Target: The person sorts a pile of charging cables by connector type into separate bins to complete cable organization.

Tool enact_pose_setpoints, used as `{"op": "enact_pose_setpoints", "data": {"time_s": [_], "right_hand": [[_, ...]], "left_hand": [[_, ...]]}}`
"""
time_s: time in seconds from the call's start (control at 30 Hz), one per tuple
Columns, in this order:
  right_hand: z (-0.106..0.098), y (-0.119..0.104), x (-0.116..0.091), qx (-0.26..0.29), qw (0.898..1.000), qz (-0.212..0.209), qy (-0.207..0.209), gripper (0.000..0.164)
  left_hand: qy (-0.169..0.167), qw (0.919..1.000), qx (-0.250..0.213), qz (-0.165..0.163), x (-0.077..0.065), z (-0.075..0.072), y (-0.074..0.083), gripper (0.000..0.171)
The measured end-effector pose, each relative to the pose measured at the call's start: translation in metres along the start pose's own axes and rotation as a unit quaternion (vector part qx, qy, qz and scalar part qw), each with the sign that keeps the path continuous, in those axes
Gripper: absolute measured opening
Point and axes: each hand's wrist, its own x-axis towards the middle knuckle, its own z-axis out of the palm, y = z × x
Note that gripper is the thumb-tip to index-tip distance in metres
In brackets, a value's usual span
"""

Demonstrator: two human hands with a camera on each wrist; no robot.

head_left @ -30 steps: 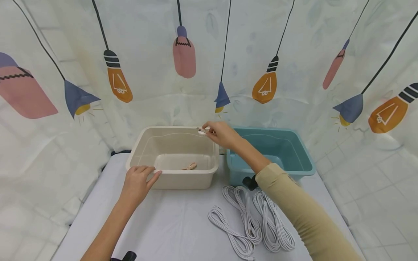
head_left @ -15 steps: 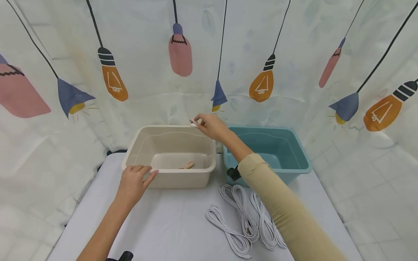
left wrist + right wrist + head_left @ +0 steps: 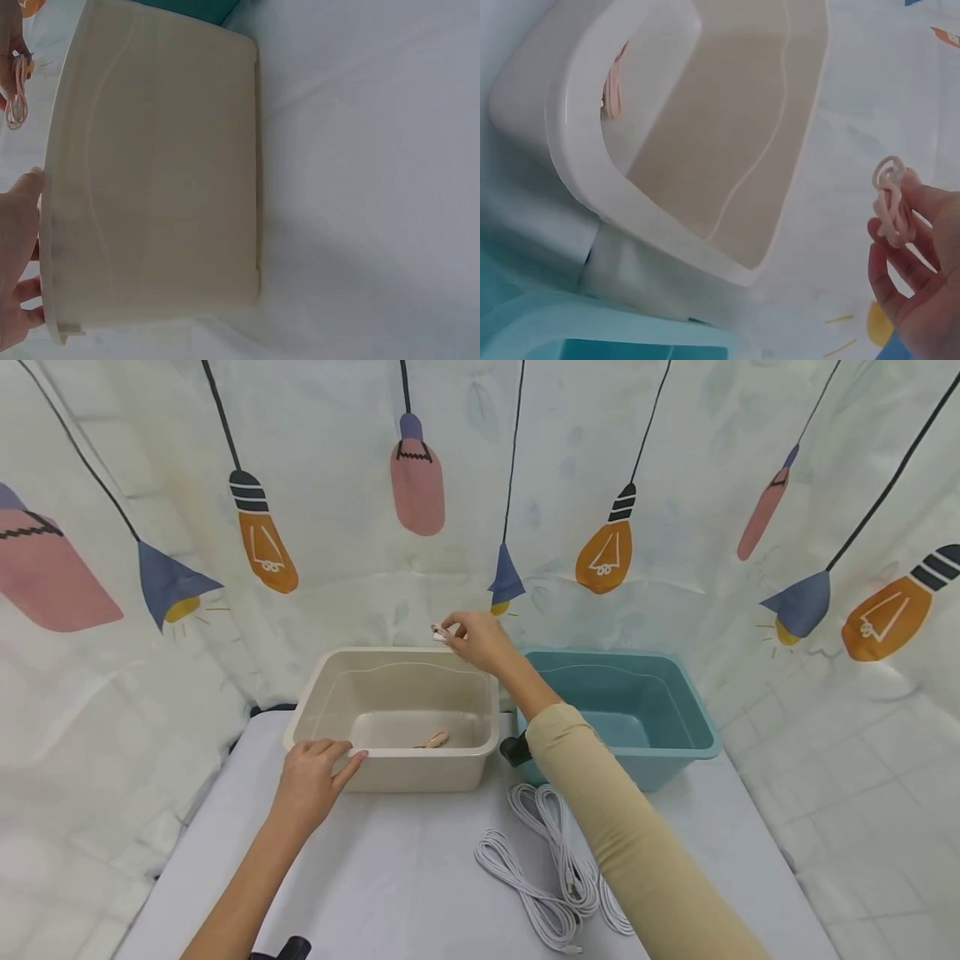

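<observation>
My right hand pinches a small coiled pink cable between thumb and fingers, above the beige bin's far rim in the head view. A second pink cable bundle lies on the floor of the beige bin, near its front wall. At the bin's front left, my left hand holds the near rim, fingers bent over the edge. The thumb lies against the rim in the left wrist view.
A teal bin stands right of the beige one. Bundles of white cable lie on the white-covered table in front; the right sleeve hides part of them. A lamp-patterned curtain hangs behind.
The right hand has moved slightly left and up, away from me, carrying the pink cable. Its sleeve now covers more of the white cables. The left hand stays on the rim.
</observation>
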Motion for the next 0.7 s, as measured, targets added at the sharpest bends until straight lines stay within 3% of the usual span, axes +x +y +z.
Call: {"op": "enact_pose_setpoints", "data": {"time_s": [0.2, 0.43, 0.7], "right_hand": [[0.002, 0.005, -0.006, 0.009, 1.000, 0.003, 0.007, 0.048], [0.003, 0.013, -0.018, 0.020, 0.999, -0.025, 0.003, 0.045], [-0.002, 0.018, -0.040, 0.034, 0.999, -0.015, 0.004, 0.044]], "left_hand": [[-0.033, 0.9992, -0.002, -0.024, 0.003, -0.003, 0.004, 0.027], [-0.046, 0.9985, -0.003, -0.031, 0.005, -0.007, 0.004, 0.026], [-0.077, 0.9945, -0.016, -0.069, 0.008, -0.011, 0.007, 0.025]]}}
